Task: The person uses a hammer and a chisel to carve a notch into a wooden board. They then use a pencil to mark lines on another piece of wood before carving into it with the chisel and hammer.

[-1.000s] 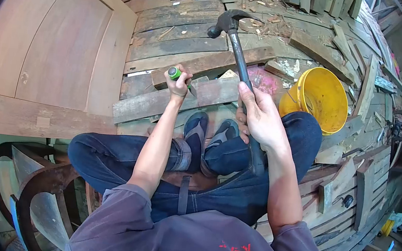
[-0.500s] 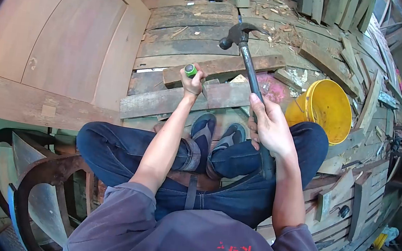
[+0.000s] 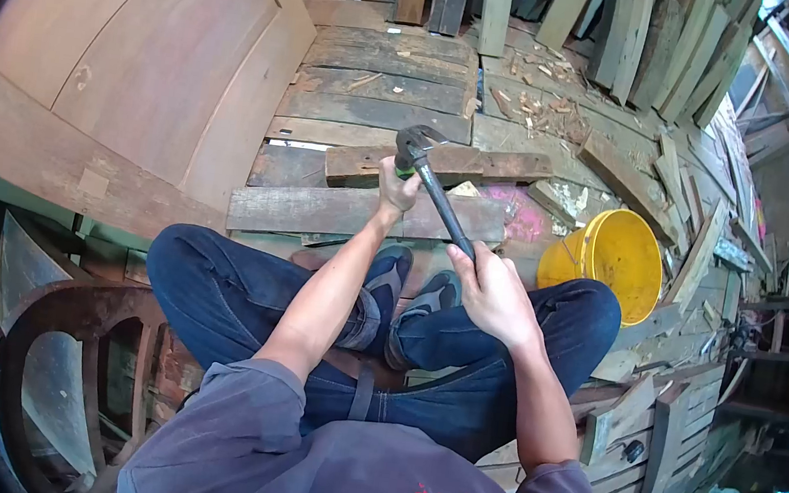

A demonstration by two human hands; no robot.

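Observation:
My right hand (image 3: 499, 297) is wrapped round the dark handle of a claw hammer (image 3: 445, 207). The hammer's head is over my left hand (image 3: 397, 193), at the top of what that fist grips. This is a green-handled chisel (image 3: 404, 174), held upright; only a bit of green shows and its blade is hidden. Below the left fist lies a grey wooden plank (image 3: 296, 209), in front of my shoes. A darker brown beam (image 3: 513, 166) lies just behind it.
A yellow bucket (image 3: 624, 265) stands by my right knee. A large wooden panel (image 3: 156, 60) is at the left, with curved dark wooden frames (image 3: 77, 306) below it. Boards (image 3: 626, 43) lean at the back, and wood chips (image 3: 553, 116) litter the plank floor.
The hammer has swung down and left, from raised on the right to over the chisel in my left hand. The left hand stays closed; the view has shifted slightly.

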